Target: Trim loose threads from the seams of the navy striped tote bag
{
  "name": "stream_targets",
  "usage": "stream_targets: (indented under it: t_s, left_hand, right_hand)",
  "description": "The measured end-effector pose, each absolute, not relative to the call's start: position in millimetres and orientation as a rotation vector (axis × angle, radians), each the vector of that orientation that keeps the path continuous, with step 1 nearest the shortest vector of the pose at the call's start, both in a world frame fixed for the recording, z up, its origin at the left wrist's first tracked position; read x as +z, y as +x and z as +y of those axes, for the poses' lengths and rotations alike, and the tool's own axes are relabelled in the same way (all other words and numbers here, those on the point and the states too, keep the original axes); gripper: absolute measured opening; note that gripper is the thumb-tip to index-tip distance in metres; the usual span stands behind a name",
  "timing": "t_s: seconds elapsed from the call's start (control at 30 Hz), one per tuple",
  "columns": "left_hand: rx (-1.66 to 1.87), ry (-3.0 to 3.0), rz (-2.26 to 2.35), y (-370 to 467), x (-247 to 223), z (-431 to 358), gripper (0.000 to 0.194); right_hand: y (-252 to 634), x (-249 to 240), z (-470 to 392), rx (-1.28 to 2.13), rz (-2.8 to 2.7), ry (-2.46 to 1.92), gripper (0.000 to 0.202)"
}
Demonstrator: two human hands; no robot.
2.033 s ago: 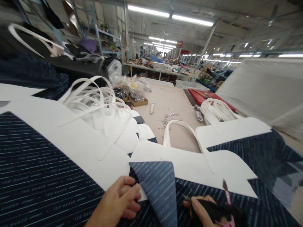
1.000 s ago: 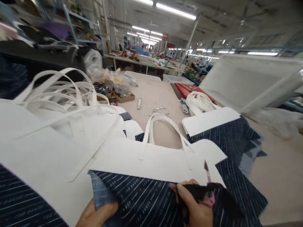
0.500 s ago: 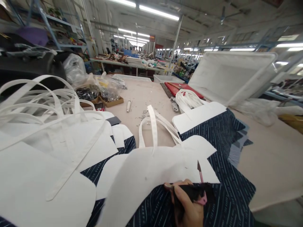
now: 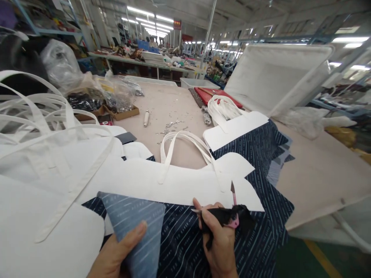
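Note:
A bag panel of dark blue striped fabric (image 4: 179, 239) with a white top band (image 4: 179, 185) and white handles (image 4: 185, 144) lies in front of me. My left hand (image 4: 116, 255) pinches a folded-back corner of that fabric (image 4: 136, 227), its lighter underside showing. My right hand (image 4: 220, 243) rests on the striped fabric and grips small pink-handled snips (image 4: 233, 216) wrapped in something black, the blade tip pointing up over the white band.
A pile of white-handled bag panels (image 4: 43, 154) fills the left. More striped panels (image 4: 255, 143) lie to the right. Farther back are cardboard trays of hardware in plastic (image 4: 116, 108), a red tray (image 4: 217, 96), a white bin (image 4: 278, 77) and the table's right edge (image 4: 319, 216).
The camera has swung right and down. My left hand, out of view half a second ago, is back holding the folded corner; the panel was shifted and its handles now lie flat.

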State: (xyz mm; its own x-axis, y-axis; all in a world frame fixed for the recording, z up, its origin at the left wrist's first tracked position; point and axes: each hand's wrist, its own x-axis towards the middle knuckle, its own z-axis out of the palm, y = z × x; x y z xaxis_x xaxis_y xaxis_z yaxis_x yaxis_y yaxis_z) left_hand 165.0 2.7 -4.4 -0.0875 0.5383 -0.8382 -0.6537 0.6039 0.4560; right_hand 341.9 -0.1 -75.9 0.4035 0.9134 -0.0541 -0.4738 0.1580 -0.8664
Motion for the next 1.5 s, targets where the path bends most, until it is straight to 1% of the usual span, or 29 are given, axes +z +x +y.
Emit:
stream_targets:
  t_s: [0.13,0.3,0.43,0.63,0.73,0.8,0.93,1.0,1.07,1.33,1.43,1.5]
  left_hand:
    - [0.928,0.033,1.259,185,0,7,0.049]
    - [0.974,0.138,1.286,201,-2,17,0.044]
    - [1.008,0.148,1.318,210,-4,22,0.044]
    - [0.984,0.111,1.32,216,-24,30,0.036]
    - [0.997,0.099,1.353,210,-29,30,0.036]
    - [1.029,0.045,1.407,204,-25,27,0.038]
    - [1.146,-0.06,1.498,192,-9,18,0.049]
    - [1.152,-0.076,1.501,188,-4,16,0.056]
    - [1.124,-0.056,1.5,185,-5,15,0.06]
    - [0.966,0.038,1.432,182,-29,29,0.048]
    - [0.925,0.015,1.424,181,-33,32,0.044]
    - [0.925,-0.022,1.421,181,-32,31,0.044]
  right_hand:
    - [343,-78,-1,1.058,-0.566,-0.959,0.019]
    - [343,-79,-1,1.05,-0.576,-0.936,0.017]
    - [343,-78,-2,1.118,-0.564,-0.929,0.017]
    - [341,-73,-2,1.171,-0.504,-0.888,0.019]
    - [345,-68,-3,1.149,-0.487,-0.95,0.019]
    - [351,-68,-4,1.055,-0.525,-1.084,0.019]
    - [357,-73,-4,0.914,-0.702,-1.39,0.023]
    - [353,-74,-4,0.892,-0.817,-1.47,0.025]
    - [345,-72,-3,0.851,-0.915,-1.516,0.026]
    - [322,-63,0,0.872,-0.96,-1.574,0.025]
    - [319,-63,2,0.832,-0.93,-1.575,0.024]
    - [319,-63,3,0.827,-0.938,-1.585,0.024]
